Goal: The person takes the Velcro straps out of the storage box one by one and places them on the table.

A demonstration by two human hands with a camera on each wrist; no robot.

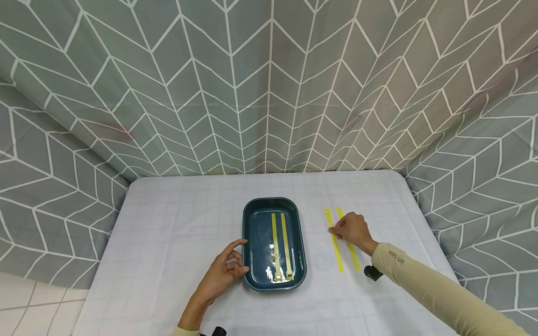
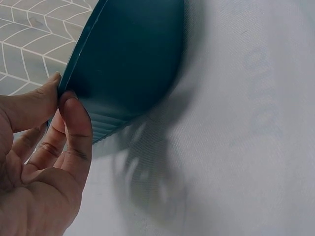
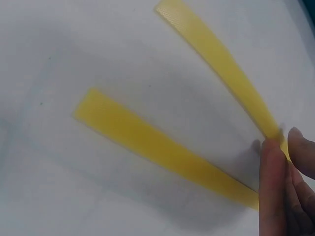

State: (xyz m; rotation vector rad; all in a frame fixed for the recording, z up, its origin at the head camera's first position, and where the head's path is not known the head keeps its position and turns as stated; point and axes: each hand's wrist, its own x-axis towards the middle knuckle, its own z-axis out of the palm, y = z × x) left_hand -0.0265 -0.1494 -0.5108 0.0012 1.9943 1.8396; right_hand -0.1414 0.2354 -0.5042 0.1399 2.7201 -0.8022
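Observation:
A dark teal tray [image 1: 248, 219] lies on the table, with two yellow straps [image 1: 275, 242] side by side inside it. My left hand [image 2: 49, 147] grips the tray's rim between thumb and fingers, at its left side. To the right of the tray, two more yellow straps lie lengthwise, each with a wider head at the far end. My right hand [image 1: 353, 231] pinches the nearer-to-tray strap [image 3: 224, 64] between thumb and fingers, around its middle. The other strap [image 3: 147, 142] lies beneath that hand, partly covered by it.
A white cloth with a faint grid covers the table [image 1: 180, 210]. Grey curtains [image 1: 260, 93] with white chevron lines stand behind it and at both sides. Pale floor tiles [image 1: 38, 303] show at lower left.

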